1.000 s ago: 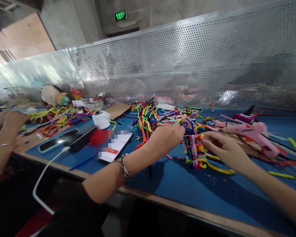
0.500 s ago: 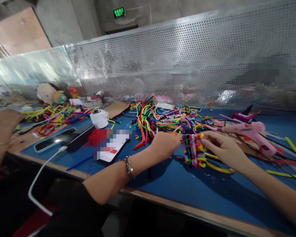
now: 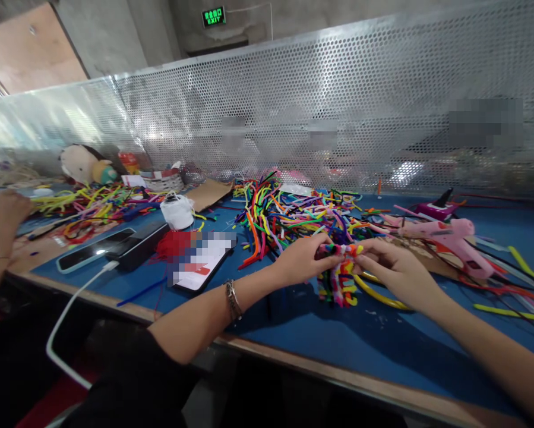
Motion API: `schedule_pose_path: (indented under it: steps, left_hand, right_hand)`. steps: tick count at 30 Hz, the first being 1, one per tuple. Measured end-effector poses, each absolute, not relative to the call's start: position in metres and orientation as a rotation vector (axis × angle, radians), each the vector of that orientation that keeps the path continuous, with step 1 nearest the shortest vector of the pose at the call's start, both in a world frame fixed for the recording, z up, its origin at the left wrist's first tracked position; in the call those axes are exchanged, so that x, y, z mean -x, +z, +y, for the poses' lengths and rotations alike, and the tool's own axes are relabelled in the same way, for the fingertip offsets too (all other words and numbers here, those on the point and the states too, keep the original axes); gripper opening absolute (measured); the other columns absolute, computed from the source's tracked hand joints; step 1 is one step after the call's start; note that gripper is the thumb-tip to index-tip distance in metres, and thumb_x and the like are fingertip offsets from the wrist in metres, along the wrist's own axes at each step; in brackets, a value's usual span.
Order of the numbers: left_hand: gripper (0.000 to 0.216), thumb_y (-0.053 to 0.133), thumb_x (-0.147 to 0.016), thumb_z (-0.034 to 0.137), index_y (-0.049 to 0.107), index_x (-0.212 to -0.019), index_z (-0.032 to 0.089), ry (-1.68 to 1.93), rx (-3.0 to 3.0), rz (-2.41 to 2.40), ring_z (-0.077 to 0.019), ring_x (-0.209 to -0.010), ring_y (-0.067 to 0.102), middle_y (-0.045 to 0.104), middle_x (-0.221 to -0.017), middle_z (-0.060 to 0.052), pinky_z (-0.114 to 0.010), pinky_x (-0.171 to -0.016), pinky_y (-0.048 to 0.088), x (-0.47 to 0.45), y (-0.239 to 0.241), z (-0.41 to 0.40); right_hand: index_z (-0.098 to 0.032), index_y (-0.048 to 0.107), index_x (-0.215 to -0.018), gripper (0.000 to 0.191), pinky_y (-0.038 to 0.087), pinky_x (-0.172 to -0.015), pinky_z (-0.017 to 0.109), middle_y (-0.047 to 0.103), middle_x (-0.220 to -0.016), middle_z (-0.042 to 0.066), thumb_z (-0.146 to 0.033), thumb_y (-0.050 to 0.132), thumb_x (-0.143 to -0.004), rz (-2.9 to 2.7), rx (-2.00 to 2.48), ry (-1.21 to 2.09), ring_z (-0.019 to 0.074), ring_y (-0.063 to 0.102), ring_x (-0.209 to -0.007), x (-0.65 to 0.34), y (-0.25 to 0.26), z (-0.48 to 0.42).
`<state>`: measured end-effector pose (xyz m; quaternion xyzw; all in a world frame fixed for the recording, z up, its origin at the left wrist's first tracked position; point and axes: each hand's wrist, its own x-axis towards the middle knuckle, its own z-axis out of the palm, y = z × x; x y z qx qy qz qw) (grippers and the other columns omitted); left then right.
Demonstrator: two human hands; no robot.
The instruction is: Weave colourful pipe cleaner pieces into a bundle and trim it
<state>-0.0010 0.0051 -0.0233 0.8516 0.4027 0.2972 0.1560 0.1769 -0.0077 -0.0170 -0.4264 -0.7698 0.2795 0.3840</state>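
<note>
**Item:** woven patch of coloured pipe cleaners, held just above the table between the two hands. Its top edge is pinched and its lower part hangs free beneath the fingers.

**Left hand**: fingers and thumb closed on the patch's upper left corner.

**Right hand**: fingertips closed on the upper right corner, opposite the left hand and close to it.

**State of work, as judged:** partly done. Several rows are crossed into a small dense block. Loose ends stick out along the bottom edge, so trimming or tucking looks undone.

**Stock:** a large pile of pipe cleaners lies just beyond the left hand, unused.

**Nearby:**
- yellow ring, flat on the table under the right hand
- pink glue gun, beyond the right hand
- phone, outward of the left wrist
- white spool, farther out that way
- another person's hand, far beyond the left arm
</note>
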Motion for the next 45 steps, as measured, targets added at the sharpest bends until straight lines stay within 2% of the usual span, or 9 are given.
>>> schedule_pose_path:
  steps: [6, 13, 20, 24, 29, 34, 36, 40, 45]
  left_hand:
    - [0.021, 0.045, -0.084, 0.026, 0.051, -0.068, 0.014, 0.833, -2.41, 1.048, -0.0088, -0.057, 0.042, 0.05, -0.062, 0.003, -0.018, -0.053, 0.031, -0.003, -0.024, 0.003]
    - [0.021, 0.044, -0.084, 0.024, 0.05, -0.067, 0.014, 0.854, -2.526, 1.04, -0.0092, -0.06, 0.044, 0.051, -0.066, 0.002, -0.018, -0.056, 0.032, -0.002, -0.018, -0.003]
    - [0.021, 0.048, -0.082, 0.028, 0.047, -0.066, 0.014, 0.73, -2.417, 0.857, -0.0078, -0.058, 0.04, 0.044, -0.061, 0.004, -0.018, -0.056, 0.033, 0.002, -0.015, -0.002]
    - [0.021, 0.05, -0.079, 0.032, 0.049, -0.068, 0.014, 0.741, -2.2, 0.856, -0.0072, -0.055, 0.036, 0.04, -0.058, 0.006, -0.019, -0.055, 0.033, 0.001, -0.019, -0.001]
    - [0.014, 0.053, -0.076, 0.027, 0.053, -0.074, 0.013, 0.719, -1.966, 0.799, -0.008, -0.06, 0.043, 0.049, -0.066, 0.003, -0.02, -0.061, 0.038, -0.002, -0.019, -0.002]
    - [0.042, 0.018, -0.09, 0.037, 0.055, -0.097, 0.017, 0.668, -1.859, 0.993, -0.0138, -0.08, 0.053, 0.059, -0.086, -0.005, -0.024, -0.067, 0.043, -0.003, -0.023, -0.001]
    - [0.047, 0.013, -0.09, 0.038, 0.052, -0.104, 0.017, 0.691, -1.941, 1.051, -0.0144, -0.088, 0.052, 0.059, -0.094, -0.006, -0.025, -0.07, 0.043, -0.002, -0.026, 0.001]
    - [0.045, 0.017, -0.09, 0.034, 0.057, -0.086, 0.012, 0.658, -2.145, 1.056, -0.0126, -0.072, 0.05, 0.058, -0.08, -0.003, -0.022, -0.062, 0.041, -0.002, -0.028, 0.003]
    - [0.045, 0.02, -0.09, 0.031, 0.05, -0.062, 0.012, 0.705, -2.239, 1.097, -0.0089, -0.052, 0.036, 0.041, -0.056, 0.002, -0.02, -0.05, 0.031, -0.003, -0.03, -0.001]
  right_hand:
    - [-0.02, 0.049, -0.066, 0.021, 0.042, -0.045, 0.024, 0.058, -0.052, 0.0, -0.041, 0.051, -0.069, -1.964, 1.074, 0.757, 0.0134, 0.053, -0.048, -0.174, -0.02, -0.01]
    - [-0.02, 0.048, -0.07, 0.02, 0.04, -0.045, 0.023, 0.057, -0.054, 0.0, -0.039, 0.05, -0.074, -1.992, 1.01, 0.781, 0.0127, 0.053, -0.049, -0.176, -0.024, -0.012]
    - [-0.021, 0.045, -0.096, 0.031, 0.047, -0.057, 0.027, 0.061, -0.067, 0.001, -0.045, 0.048, -0.076, -2.196, 0.881, 1.103, 0.0158, 0.06, -0.062, -0.187, -0.017, -0.016]
    - [-0.021, 0.05, -0.075, 0.031, 0.048, -0.058, 0.028, 0.061, -0.063, 0.001, -0.049, 0.039, -0.08, -2.259, 0.89, 1.046, 0.0154, 0.06, -0.059, -0.184, -0.012, -0.015]
    - [-0.02, 0.047, -0.058, 0.047, 0.043, -0.045, 0.025, 0.058, -0.05, 0.001, -0.056, 0.029, -0.081, -2.253, 0.978, 0.985, 0.0128, 0.054, -0.041, -0.176, -0.011, -0.016]
    - [-0.021, 0.045, -0.054, 0.044, 0.039, -0.043, 0.023, 0.055, -0.044, -0.001, -0.051, 0.031, -0.083, -2.17, 1.028, 0.813, 0.0112, 0.05, -0.037, -0.18, -0.012, -0.017]
    - [-0.021, 0.045, -0.054, 0.043, 0.039, -0.044, 0.023, 0.053, -0.042, -0.001, -0.046, 0.03, -0.085, -2.164, 1.048, 0.735, 0.0107, 0.049, -0.037, -0.182, -0.013, -0.016]
    - [-0.02, 0.046, -0.054, 0.041, 0.037, -0.044, 0.022, 0.052, -0.042, -0.001, -0.041, 0.03, -0.085, -2.203, 1.084, 0.637, 0.0101, 0.049, -0.038, -0.182, -0.018, -0.014]
    - [-0.019, 0.045, -0.054, 0.041, 0.035, -0.041, 0.021, 0.05, -0.043, -0.001, -0.041, 0.029, -0.086, -2.275, 1.073, 0.579, 0.0092, 0.046, -0.037, -0.181, -0.02, -0.013]
